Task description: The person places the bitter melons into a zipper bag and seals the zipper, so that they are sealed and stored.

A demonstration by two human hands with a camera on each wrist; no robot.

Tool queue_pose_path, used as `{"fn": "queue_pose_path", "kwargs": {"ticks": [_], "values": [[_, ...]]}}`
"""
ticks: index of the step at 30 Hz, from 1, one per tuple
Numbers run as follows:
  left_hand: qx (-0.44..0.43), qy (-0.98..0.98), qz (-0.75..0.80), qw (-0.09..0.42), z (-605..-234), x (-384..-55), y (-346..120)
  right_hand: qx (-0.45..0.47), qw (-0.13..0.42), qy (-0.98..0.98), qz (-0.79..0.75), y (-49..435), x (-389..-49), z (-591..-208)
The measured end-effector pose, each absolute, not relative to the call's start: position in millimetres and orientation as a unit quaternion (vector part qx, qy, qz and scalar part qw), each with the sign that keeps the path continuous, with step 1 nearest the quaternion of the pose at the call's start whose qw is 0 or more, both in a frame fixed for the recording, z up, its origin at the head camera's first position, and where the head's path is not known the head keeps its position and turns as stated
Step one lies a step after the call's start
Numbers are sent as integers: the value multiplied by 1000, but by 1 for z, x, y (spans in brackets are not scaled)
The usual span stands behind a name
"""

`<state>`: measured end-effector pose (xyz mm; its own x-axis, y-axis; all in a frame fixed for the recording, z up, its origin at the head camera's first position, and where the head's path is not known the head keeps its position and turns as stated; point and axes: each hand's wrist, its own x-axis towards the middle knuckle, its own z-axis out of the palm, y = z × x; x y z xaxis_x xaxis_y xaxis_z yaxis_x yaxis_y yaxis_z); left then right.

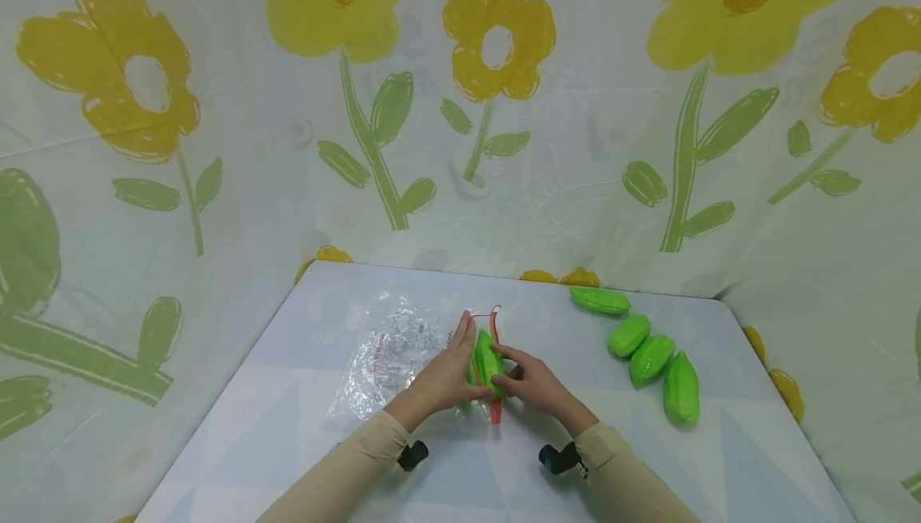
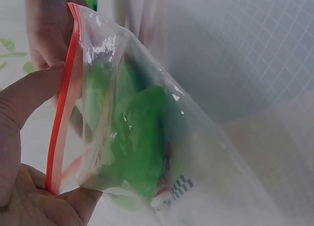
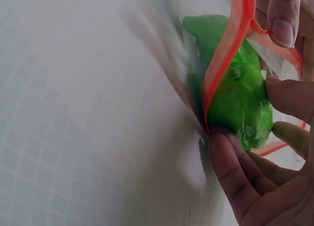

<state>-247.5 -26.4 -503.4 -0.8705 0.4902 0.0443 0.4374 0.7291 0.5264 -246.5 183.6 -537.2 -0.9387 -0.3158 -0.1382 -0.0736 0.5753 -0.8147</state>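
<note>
A clear zip bag (image 1: pixel 392 359) with a red strip along its mouth lies on the table at the middle. My left hand (image 1: pixel 448 375) holds the mouth; its thumb (image 2: pixel 37 88) lies at the red strip (image 2: pixel 63 98) in the left wrist view. Between the fingers and thumb of my right hand (image 1: pixel 536 383) is a green, ridged star fruit (image 1: pixel 490 363). In the right wrist view this star fruit (image 3: pixel 240 96) sits at the bag's mouth, partly behind the red strip (image 3: pixel 228 59). More green shows through the clear plastic in the left wrist view.
Several more green star fruits lie on the right of the table, one of them (image 1: pixel 600 301) near the back edge and another (image 1: pixel 680 389) closer to me. A flowered cloth (image 1: pixel 547 163) hangs behind and at both sides of the white table (image 1: pixel 755 443).
</note>
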Motion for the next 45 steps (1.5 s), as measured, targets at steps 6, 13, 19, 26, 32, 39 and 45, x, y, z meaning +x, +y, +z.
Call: {"fn": "queue_pose_path", "kwargs": {"ticks": [6, 13, 19, 26, 32, 39, 45], "values": [[247, 929, 271, 46, -503, -247, -26, -119, 130, 875, -450, 183, -248, -539], [248, 928, 276, 37, -504, -247, -26, -122, 130, 874, -452, 181, -250, -542], [249, 925, 284, 36, -504, -246, -26, -128, 118, 875, -452, 179, -250, -541], [247, 925, 286, 41, -508, -247, -25, -125, 105, 879, -448, 176, -250, -542], [246, 925, 287, 40, -508, -246, -25, -121, 104, 879, -450, 176, -250, -544], [249, 922, 294, 40, -508, -245, -27, -117, 104, 877, -455, 176, -248, -544], [245, 924, 290, 38, -509, -245, -27, -113, 97, 873, -465, 179, -246, -544]]}}
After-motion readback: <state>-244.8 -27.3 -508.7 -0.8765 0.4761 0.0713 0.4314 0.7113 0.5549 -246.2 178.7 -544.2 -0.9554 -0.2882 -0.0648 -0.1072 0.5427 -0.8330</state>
